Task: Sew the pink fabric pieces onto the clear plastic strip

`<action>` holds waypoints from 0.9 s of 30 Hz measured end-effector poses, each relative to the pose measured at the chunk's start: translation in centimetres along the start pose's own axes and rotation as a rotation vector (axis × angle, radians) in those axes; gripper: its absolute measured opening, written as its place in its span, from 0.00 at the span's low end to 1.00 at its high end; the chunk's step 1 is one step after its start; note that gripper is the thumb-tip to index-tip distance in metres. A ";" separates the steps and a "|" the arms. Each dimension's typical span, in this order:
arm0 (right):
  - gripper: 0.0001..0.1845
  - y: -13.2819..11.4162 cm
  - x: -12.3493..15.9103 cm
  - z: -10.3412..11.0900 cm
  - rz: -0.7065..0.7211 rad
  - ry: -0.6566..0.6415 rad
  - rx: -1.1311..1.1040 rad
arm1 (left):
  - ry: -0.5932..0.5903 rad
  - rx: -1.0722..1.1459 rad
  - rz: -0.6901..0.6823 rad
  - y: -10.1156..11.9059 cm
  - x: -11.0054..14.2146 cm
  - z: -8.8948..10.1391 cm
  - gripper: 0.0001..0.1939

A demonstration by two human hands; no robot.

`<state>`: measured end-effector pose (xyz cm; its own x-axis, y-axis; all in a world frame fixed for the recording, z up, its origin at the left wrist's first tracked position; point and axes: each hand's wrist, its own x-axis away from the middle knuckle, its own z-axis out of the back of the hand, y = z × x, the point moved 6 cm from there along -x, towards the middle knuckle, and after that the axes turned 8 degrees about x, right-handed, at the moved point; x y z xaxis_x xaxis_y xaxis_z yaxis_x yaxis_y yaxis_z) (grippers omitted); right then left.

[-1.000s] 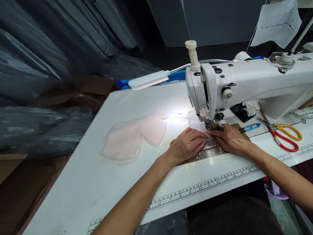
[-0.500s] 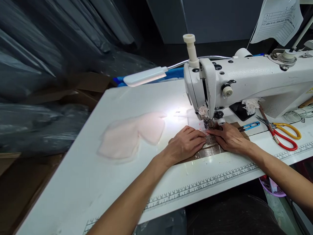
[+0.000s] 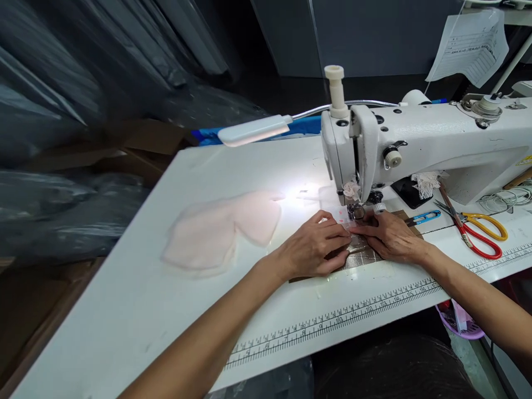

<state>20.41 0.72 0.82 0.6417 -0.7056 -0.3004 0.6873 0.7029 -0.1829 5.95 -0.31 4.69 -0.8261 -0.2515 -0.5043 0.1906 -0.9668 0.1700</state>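
A white sewing machine stands on the table, its presser foot low over a small piece of sheer pale fabric with pink dots. My left hand rests just left of the foot, fingers bent and closed on the fabric's edge. From the right, my right hand pinches the fabric close to the foot, its fingertips almost meeting the left ones. Beneath both hands lies a brown, shiny taped sheet. A pale pink sheer piece lies flat on the left.
Blue thread snips and scissors with red and yellow handles lie right of my right hand. A lit lamp hangs over the table. A printed ruler follows the front edge. A purple basket sits below.
My left hand's fingers have bent and lifted slightly, with more gap between them. My right hand stays by the presser foot. The view has shifted a little.
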 end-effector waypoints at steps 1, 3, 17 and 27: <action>0.20 0.0 0.0 0.0 -0.003 -0.012 0.005 | -0.017 0.018 -0.003 -0.1 -0.1 0.0 0.07; 0.20 0.0 -0.1 0.2 -0.014 -0.021 0.011 | -0.044 0.034 0.005 -0.4 -0.4 0.0 0.08; 0.19 -0.6 -0.8 0.2 -0.063 -0.014 0.041 | -0.054 0.035 0.158 -1.7 0.7 -0.3 0.11; 0.21 -0.6 -0.6 0.2 -0.059 -0.028 -0.003 | -0.076 -0.010 0.181 -2.2 1.0 -0.6 0.13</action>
<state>19.68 0.67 1.29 0.6094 -0.7481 -0.2625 0.7232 0.6602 -0.2027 4.98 1.55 3.33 -0.8155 -0.4172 -0.4013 0.3440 -0.9068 0.2437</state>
